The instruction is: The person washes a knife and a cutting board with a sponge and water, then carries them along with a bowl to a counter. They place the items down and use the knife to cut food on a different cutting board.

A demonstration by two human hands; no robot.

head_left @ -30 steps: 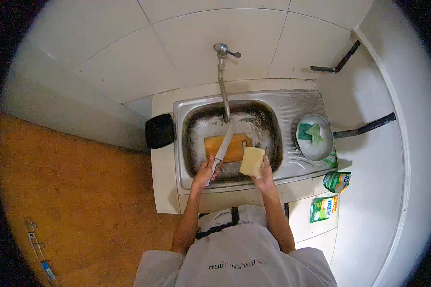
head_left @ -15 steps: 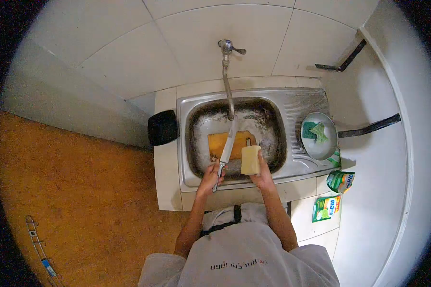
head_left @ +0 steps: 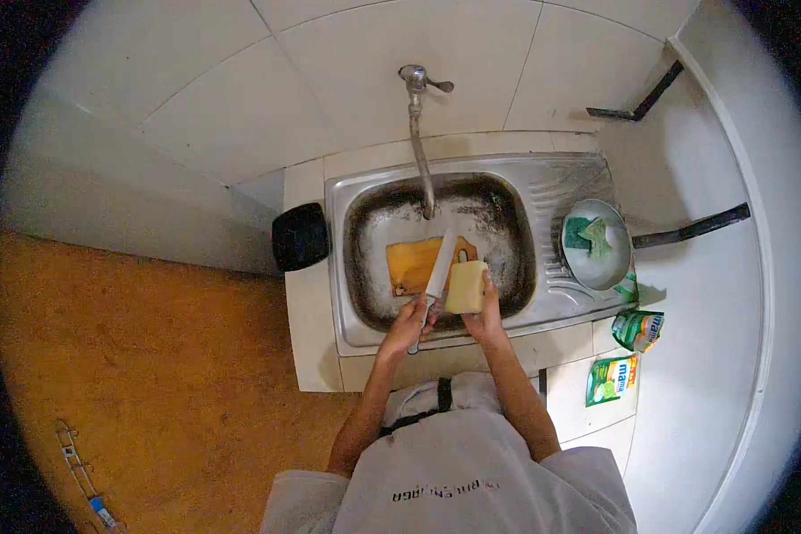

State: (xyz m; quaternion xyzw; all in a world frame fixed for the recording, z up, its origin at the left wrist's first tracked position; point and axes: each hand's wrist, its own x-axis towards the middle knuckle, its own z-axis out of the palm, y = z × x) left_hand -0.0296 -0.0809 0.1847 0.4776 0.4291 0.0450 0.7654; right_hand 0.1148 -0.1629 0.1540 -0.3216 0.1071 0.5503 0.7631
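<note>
Over the sink [head_left: 335,258], my left hand [head_left: 408,326] is closed around the handle of a kitchen knife [head_left: 441,265]. Its long, wide blade points up toward the faucet and leans to the right. My right hand [head_left: 489,317] grips a pale yellow block that looks like a sponge [head_left: 465,287], just right of the blade. Beneath both, an orange-brown wooden cutting board [head_left: 409,263] lies in the basin, its right part partly covered by the knife and the sponge.
A faucet [head_left: 418,133] reaches down over the basin. On the drainboard sits a pale bowl [head_left: 599,271] holding green scouring pads [head_left: 587,233]. Two green detergent pouches, one standing [head_left: 637,329] and one flat [head_left: 610,381], are at right. A black container [head_left: 300,237] stands left of the sink.
The knife has shifted right with my left hand, bringing its blade closer to the sponge. My right hand and the sponge have barely moved. The view has shifted slightly.
</note>
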